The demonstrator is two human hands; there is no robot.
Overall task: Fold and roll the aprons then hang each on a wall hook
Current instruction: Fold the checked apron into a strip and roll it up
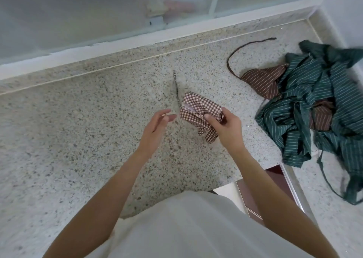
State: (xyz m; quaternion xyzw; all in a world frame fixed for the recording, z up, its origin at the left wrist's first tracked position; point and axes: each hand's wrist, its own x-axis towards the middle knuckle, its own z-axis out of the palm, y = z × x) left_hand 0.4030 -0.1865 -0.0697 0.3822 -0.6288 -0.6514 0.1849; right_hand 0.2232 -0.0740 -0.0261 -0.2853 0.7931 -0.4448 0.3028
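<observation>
Right hand [225, 128] grips checked apron [198, 112] | left hand [157, 124] released | countertop [78, 120] mid-span

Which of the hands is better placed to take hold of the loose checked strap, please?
Probably the left hand: it is open and free, just beside the strap on the counter. The right hand already grips the bundled checked apron.

The right hand [225, 128] is covering the near end of the checked apron [198, 108], hiding its fingertips in the folds. To the right of that grip, the green striped apron [318, 108] is burying most of the brown striped apron [261, 80] and running past the picture's right edge. Behind the frosted pane [98, 12] beyond the grip, pinkish shapes are blurring beyond recognition.
</observation>
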